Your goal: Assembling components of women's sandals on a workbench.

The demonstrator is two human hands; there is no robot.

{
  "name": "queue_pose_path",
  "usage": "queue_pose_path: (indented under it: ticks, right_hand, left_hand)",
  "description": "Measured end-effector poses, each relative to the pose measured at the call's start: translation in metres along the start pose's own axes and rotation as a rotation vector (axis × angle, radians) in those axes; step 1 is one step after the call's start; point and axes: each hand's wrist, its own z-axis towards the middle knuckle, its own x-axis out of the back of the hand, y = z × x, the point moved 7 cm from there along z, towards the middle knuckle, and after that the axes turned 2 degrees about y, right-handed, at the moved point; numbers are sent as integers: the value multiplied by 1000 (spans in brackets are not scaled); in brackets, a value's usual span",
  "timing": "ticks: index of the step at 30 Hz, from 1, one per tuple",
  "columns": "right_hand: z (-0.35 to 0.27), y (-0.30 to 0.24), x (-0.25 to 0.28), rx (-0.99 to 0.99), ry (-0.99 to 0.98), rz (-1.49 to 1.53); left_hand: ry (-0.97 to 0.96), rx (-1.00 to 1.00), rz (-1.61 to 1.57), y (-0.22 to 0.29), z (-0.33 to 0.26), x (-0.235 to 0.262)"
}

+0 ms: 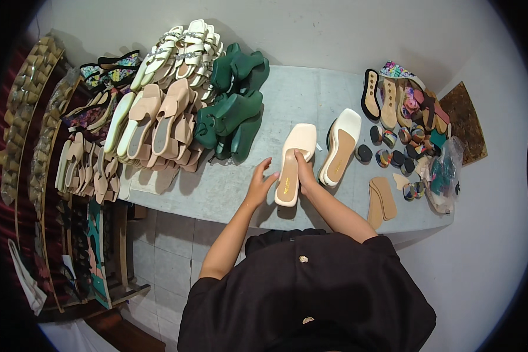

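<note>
A pale pink slide sandal (288, 170) with a square toe and a beige insole is held above the table, its toe pointing away from me. My right hand (304, 171) grips it from the right side, thumb on the insole at the strap opening and the other fingers hidden beneath. Just left of the sandal, my left hand (260, 182) is open, fingers spread and apart from it. To the right, a white slide sandal (341, 148) with a tan insole rests on the table (229, 193).
Stacked sandals (176, 111) in pink and white fill the table's left, beside green shoe lasts (234, 111). On the right lie loose tan insoles (382, 198), small dark and striped heel pieces (393, 152), patterned soles (400, 73) and a plastic bag (446, 170). Racks (32, 117) stand far left.
</note>
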Motion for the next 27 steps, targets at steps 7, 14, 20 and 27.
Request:
queue_pose_path:
  ticks: [7, 14, 20, 27]
  right_hand:
    - [-5, 13, 1, -5, -10, 190]
    - [-10, -3, -5, 8, -41, 263]
    - [16, -53, -40, 90, -47, 224]
    - [118, -134, -87, 64, -262, 127]
  left_hand:
    - [-448, 397, -336, -38, 26, -62]
    - [-388, 487, -552, -33, 33, -73]
    - [-233, 463, -664, -11, 82, -50]
    - [-132, 397, -679, -18, 215, -49]
